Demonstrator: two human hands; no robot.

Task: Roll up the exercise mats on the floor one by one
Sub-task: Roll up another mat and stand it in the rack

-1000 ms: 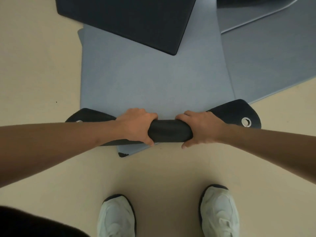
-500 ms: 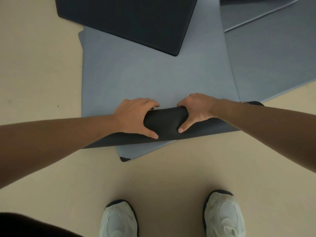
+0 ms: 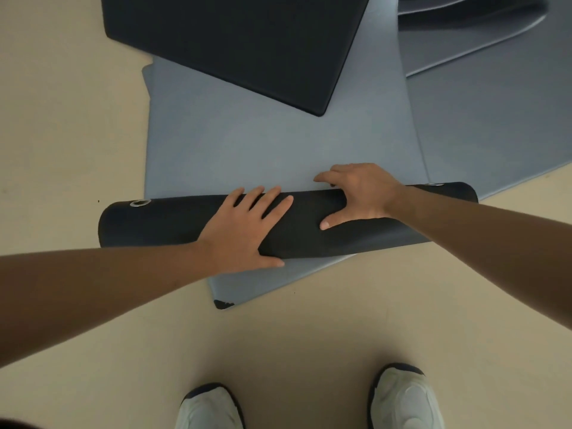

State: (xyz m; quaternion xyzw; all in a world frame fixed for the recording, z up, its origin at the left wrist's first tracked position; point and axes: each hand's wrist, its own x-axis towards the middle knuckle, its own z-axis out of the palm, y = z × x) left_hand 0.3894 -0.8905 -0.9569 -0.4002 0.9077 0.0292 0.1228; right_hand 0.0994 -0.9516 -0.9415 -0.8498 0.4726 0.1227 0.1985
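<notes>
Black roll (image 3: 154, 224) under flat, released left hand (image 3: 244, 230); right hand (image 3: 362, 193) clasps it, fingertips hidden.

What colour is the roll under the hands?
The roll is black, best seen in the head view.

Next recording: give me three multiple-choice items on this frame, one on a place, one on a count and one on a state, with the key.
1. Where is the flat black mat relative to the roll?
A. under it
B. beyond it, overlapping the grey mat
C. nearer the person

2. How many metal eyelets show on the roll?
A. none
B. four
C. two

3. How is the left hand?
A. flat on the roll, fingers straight
B. closed in a fist
C. lifted off the roll

Key:
1. B, its corner lies on the grey mat's far part.
2. C, one sits near each end.
3. A, its palm and straight fingers rest on the roll.
</notes>
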